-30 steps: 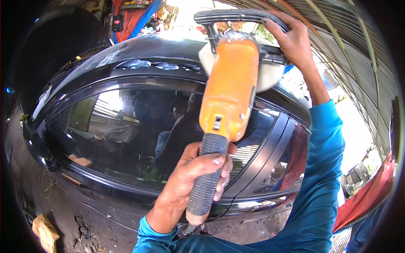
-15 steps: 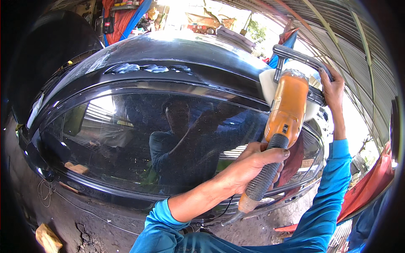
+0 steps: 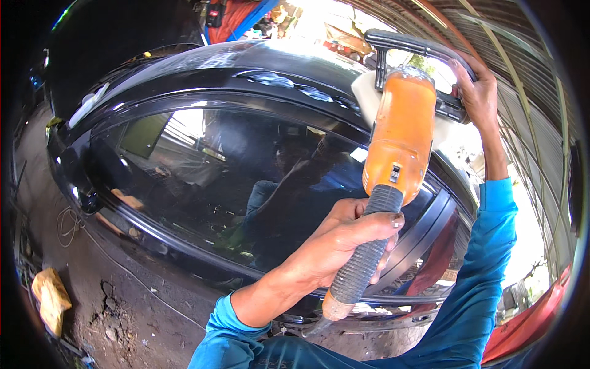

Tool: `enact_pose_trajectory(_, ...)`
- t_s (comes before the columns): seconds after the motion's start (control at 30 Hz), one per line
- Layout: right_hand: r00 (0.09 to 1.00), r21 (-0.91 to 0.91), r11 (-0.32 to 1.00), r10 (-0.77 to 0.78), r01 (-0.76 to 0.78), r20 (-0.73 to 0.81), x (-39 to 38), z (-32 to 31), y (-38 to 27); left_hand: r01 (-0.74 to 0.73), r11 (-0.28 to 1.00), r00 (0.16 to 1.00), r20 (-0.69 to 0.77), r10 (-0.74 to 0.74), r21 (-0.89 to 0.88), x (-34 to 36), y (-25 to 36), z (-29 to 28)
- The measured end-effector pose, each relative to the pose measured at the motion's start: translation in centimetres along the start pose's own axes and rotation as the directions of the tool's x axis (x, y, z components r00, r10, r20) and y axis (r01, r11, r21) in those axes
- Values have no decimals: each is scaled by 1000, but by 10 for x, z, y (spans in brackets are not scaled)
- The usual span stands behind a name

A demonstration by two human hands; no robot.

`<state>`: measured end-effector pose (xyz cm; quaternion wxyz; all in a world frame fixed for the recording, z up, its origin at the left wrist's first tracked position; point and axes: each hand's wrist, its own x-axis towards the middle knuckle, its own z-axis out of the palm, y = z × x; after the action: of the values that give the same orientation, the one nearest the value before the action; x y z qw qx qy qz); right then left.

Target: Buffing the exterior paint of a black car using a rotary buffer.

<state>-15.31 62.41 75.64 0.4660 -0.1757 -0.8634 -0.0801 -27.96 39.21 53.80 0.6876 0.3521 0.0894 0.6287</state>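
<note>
An orange car polisher (image 3: 402,123) is held up in front of me, over the side of a black car (image 3: 203,184). My left hand (image 3: 350,240) wraps round its ribbed black rear grip, thumb on top. Far right, my right hand (image 3: 476,89) grips the end of the black D-shaped front handle (image 3: 424,44). Behind the polisher's head shows its white pad (image 3: 367,98), by the roof edge; whether it touches the paint I cannot tell. Whitish smears of compound (image 3: 276,80) lie along the roof rail, left of the pad.
A thin cord (image 3: 141,280) runs over the dirt floor (image 3: 123,307) at lower left, near a yellowish-brown block (image 3: 51,298). A red tarp (image 3: 531,320) hangs at lower right. Corrugated metal sheeting (image 3: 522,37) slopes down the right side. The car's side mirror (image 3: 80,190) sticks out at left.
The polisher and both hands have shifted slightly left and up in the picture. The view has turned to the right, so the car and its smears appear tilted. Both hands keep their grip.
</note>
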Motion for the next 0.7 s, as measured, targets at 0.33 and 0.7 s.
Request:
enact_pose_trajectory(0.33,987,85,984,-161,159,16,40,68,-63,-215,976,974,-72,212,-23,-47,28,-18)
enact_pose_trajectory(0.7,997,-105,993,52,-57,-57,-36,-26,4,34,999,999,34,-35,23,0,-16,5)
